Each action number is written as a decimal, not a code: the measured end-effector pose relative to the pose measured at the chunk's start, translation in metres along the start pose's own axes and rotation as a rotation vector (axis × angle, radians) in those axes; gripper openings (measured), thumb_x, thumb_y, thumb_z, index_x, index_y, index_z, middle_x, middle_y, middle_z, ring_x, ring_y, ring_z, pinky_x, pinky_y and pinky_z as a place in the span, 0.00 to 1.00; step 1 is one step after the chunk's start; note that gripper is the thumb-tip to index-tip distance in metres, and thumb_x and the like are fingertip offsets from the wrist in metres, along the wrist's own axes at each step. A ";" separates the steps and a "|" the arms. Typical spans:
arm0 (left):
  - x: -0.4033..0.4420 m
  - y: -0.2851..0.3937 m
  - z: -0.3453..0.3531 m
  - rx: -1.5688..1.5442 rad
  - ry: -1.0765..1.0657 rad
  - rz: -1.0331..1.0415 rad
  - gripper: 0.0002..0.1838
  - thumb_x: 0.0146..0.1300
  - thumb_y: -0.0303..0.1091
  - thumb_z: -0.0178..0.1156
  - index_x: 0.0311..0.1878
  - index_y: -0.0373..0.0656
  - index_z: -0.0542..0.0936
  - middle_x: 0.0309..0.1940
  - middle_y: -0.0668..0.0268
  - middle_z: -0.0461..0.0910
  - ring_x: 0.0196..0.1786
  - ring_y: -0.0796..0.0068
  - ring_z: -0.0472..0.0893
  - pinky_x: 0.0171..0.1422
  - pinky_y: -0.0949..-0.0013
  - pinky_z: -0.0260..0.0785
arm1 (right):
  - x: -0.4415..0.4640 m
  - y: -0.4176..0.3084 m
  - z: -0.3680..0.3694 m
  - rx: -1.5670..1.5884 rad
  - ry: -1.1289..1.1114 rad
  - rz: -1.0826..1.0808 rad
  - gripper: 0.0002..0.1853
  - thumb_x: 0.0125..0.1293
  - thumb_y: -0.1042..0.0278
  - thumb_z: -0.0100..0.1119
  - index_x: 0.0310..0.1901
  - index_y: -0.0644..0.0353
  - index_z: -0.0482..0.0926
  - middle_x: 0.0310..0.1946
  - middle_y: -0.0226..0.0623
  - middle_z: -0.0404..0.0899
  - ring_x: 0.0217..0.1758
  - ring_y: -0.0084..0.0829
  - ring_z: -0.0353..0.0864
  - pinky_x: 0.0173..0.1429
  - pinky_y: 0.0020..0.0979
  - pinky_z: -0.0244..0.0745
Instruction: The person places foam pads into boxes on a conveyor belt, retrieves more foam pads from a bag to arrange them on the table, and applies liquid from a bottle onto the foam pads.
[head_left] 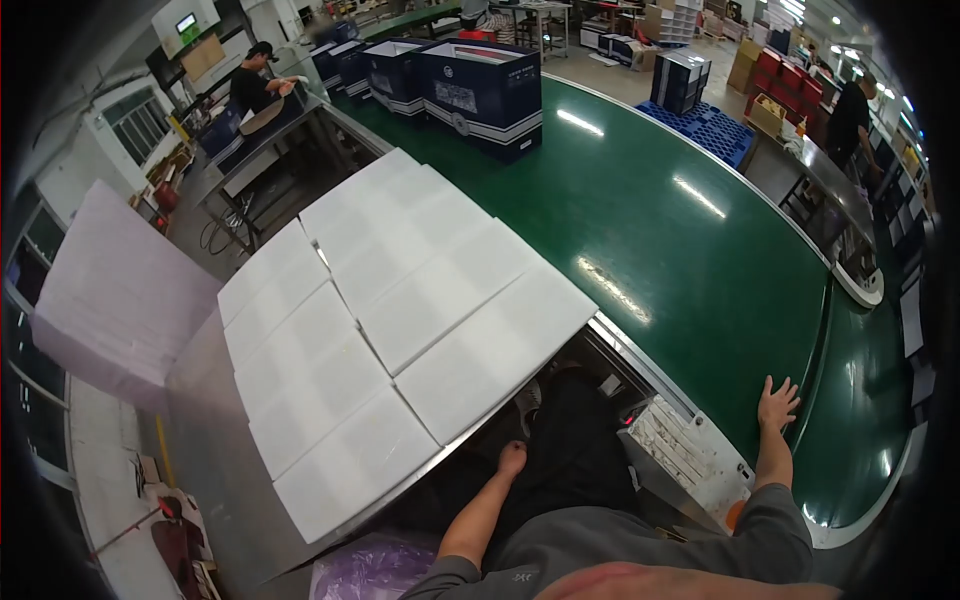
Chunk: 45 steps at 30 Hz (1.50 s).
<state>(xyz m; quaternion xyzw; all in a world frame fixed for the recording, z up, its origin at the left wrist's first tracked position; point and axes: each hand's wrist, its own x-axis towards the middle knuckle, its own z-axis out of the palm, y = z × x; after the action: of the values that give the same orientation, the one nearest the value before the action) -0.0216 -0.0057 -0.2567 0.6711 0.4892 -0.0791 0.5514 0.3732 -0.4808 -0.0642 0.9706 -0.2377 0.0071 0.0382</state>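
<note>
My right hand (778, 402) lies over the green conveyor belt (690, 240) near its edge, fingers spread, holding nothing. Close to my thigh, my left hand (512, 458) is curled closed, with no object showing in it. To the left of my legs, white foam sheets (430, 270) lie side by side in blocks across a metal table (215, 480). Farther up the belt stand large dark blue boxes (480, 95) with white print, the nearest with its top open.
A pale pink foam sheet (120, 290) stands at the table's left side. Purple plastic wrap (370, 570) is below the table. A person (255, 85) works at a bench at upper left; another person (850, 120) stands at right. A blue pallet (705, 130) carries boxes.
</note>
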 end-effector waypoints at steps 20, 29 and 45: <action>0.000 0.006 0.005 -0.051 0.041 0.072 0.19 0.71 0.40 0.51 0.53 0.38 0.83 0.51 0.53 0.86 0.54 0.52 0.83 0.59 0.60 0.75 | 0.018 0.024 0.009 0.062 0.031 -0.025 0.42 0.74 0.26 0.36 0.80 0.44 0.55 0.81 0.39 0.51 0.82 0.53 0.52 0.74 0.63 0.61; 0.001 0.006 0.007 -0.039 0.035 0.072 0.19 0.71 0.40 0.51 0.54 0.38 0.83 0.51 0.53 0.86 0.54 0.50 0.83 0.59 0.59 0.75 | 0.024 0.039 0.015 0.158 0.054 -0.063 0.42 0.74 0.27 0.40 0.79 0.48 0.57 0.80 0.45 0.53 0.80 0.53 0.57 0.77 0.54 0.60; -0.002 0.001 0.005 -0.057 0.053 0.066 0.18 0.71 0.40 0.52 0.53 0.38 0.83 0.50 0.54 0.86 0.53 0.52 0.84 0.59 0.60 0.75 | 0.050 0.073 0.042 0.401 0.074 -0.165 0.41 0.76 0.35 0.43 0.77 0.60 0.59 0.78 0.53 0.57 0.78 0.53 0.61 0.80 0.44 0.57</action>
<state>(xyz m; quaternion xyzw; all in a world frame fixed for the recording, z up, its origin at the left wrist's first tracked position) -0.0196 -0.0102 -0.2567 0.6729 0.4831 -0.0290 0.5595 0.3835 -0.5713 -0.0998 0.9740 -0.1498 0.0866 -0.1465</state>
